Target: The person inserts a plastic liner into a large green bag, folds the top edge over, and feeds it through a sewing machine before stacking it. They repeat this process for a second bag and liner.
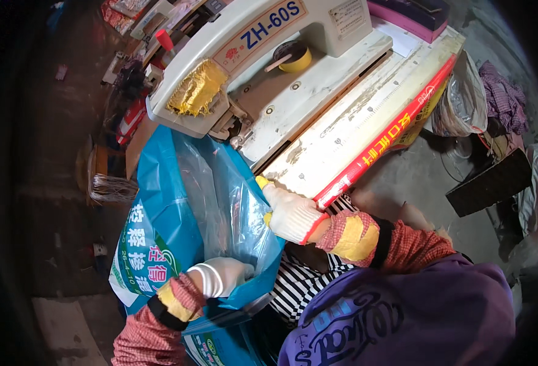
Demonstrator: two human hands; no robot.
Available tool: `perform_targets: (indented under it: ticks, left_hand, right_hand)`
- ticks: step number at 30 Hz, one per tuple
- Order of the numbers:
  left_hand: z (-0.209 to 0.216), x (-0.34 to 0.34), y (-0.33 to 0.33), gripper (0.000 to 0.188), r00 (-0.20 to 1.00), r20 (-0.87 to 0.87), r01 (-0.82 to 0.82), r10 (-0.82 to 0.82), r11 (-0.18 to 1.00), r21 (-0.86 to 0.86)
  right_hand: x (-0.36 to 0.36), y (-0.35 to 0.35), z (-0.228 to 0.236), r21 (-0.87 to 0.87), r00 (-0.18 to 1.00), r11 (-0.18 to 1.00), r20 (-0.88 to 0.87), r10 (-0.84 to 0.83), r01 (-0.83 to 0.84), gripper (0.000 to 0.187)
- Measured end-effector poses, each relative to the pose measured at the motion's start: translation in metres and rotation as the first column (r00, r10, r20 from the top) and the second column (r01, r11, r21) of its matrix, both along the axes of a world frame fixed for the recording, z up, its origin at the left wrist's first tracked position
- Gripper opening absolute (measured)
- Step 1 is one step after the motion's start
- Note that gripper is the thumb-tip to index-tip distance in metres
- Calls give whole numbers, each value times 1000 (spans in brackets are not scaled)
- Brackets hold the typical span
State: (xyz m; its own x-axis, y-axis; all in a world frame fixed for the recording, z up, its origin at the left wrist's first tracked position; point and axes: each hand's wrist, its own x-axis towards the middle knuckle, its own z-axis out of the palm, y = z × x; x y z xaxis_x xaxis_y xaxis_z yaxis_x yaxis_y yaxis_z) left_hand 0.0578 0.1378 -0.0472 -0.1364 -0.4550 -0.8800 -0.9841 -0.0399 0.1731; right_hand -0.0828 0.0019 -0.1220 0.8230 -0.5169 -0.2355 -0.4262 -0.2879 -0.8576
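Note:
A blue plastic bag (165, 183) with a clear inner liner (202, 183) stands with its mouth spread apart, one upper corner under the head of a sewing machine (202, 73). My left hand (223, 276), in a white glove, has its fingers curled at the near rim of the mouth; the fingertips are partly hidden by the bag. On the right side of the mouth, my right hand (293, 210) holds the bag's edge beside the table corner. Its white knit glove has yellow fingertips and a red cuff.
The worn white machine table (354, 134) has red-and-yellow sheeting (382, 143) along its near edge. On the machine bed sits a yellow roll (296, 61). Right of the table are a white sack (461, 100) and a dark board (491, 183). More blue bags (220, 348) lie below.

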Motion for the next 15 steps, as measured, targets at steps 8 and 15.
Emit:
perform_targets:
  ticks: [8,15]
  left_hand:
    - [3,-7,-41,23,977,-115,-189,179,483,-855]
    - [-10,-7,-34,26,994,-78,-111,80,608,-786]
  right_hand:
    - [-6,16,-32,-84,981,990,171,-95,111,62]
    - [7,-7,-42,958,930,248,216,-299,-143,34]
